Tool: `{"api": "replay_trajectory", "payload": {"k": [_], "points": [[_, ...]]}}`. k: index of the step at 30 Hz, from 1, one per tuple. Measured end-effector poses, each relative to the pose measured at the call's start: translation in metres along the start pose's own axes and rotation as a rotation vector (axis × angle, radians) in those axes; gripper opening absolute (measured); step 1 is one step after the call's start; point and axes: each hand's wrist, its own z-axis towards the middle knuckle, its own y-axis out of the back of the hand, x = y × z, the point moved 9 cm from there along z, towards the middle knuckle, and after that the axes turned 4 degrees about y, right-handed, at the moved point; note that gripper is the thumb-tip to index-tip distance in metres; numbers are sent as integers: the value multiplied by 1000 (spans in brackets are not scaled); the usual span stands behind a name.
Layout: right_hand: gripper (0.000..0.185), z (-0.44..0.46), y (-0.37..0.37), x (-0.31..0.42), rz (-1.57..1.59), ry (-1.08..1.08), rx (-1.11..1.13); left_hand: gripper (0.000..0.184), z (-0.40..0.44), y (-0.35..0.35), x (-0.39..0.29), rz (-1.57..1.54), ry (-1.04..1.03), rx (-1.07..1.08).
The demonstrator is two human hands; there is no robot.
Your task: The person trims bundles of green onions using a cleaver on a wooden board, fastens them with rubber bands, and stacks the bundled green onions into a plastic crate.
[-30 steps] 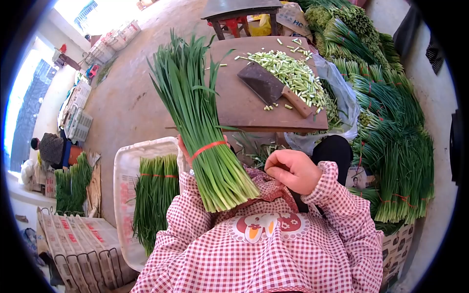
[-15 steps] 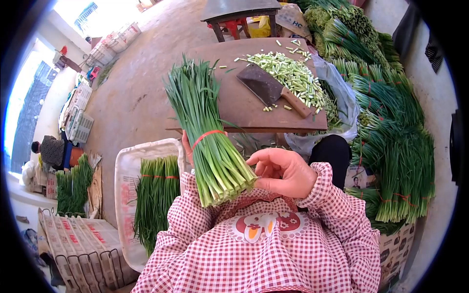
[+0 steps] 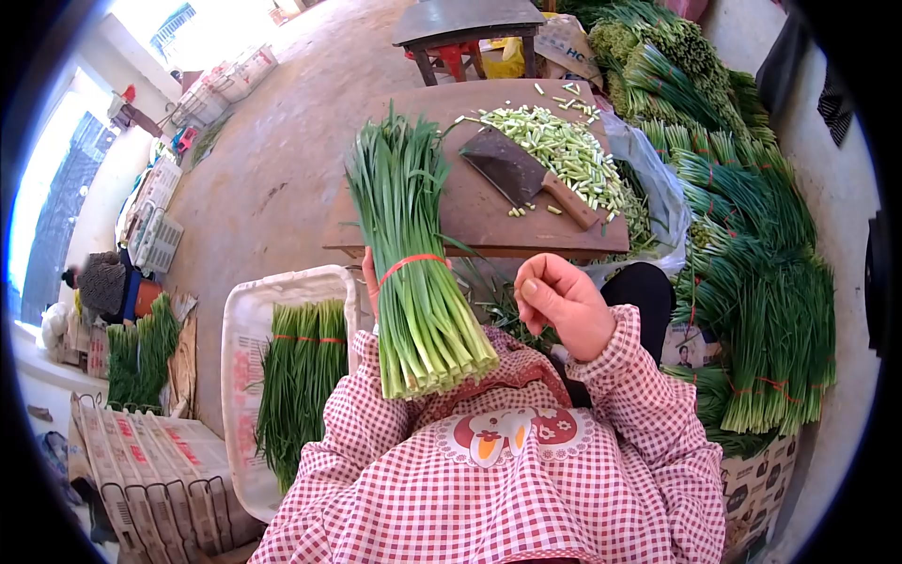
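Note:
My left hand [image 3: 371, 281] is wrapped round a bundle of green leafy stalks [image 3: 413, 291], mostly hidden behind it. A red band [image 3: 411, 264] circles the bundle, whose pale cut ends point down toward my lap. To the right of the bundle, apart from it, my right hand [image 3: 564, 305] is raised with thumb and forefinger pressed together; whether anything small is between them cannot be made out. Beyond the hands, a cleaver [image 3: 507, 164] lies on a brown board [image 3: 470, 221], beside a heap of chopped stalk ends [image 3: 583, 155].
A white crate [image 3: 240, 414] at my left holds banded bundles. Many more bundles [image 3: 761, 310] are piled on the right beside a plastic bag [image 3: 672, 193]. A dark small table [image 3: 465, 21] stands beyond the board. Another person [image 3: 101, 282] is at the far left.
The bundle has moved right and stands more upright than a second ago. My right hand came to its cut ends, then drew back up and to the right, its fingers closing.

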Motion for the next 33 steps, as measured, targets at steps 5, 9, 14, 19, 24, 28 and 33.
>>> {"api": "replay_trajectory", "payload": {"k": [5,9,14,19,24,28,33], "points": [[20,-17,-25,-10,-363,-87,246,69,1,-10,-7,28,-37,140],[17,-17,-17,-20,-222,-236,145,72,0,-13,-20,161,-112,175],[13,-20,-23,-43,-97,-427,238,82,5,2,-25,147,-111,128],[13,-11,-28,-35,-369,-131,260,87,0,-2,-14,84,-24,243],[20,0,47,-22,-1106,220,-162,83,-3,2,-13,96,35,202],[41,-13,85,-75,-1097,-232,123,69,-2,20,-71,500,-148,-86],[60,-3,1,-99,-441,-536,492,60,-39,0,-115,789,161,-106]]}}
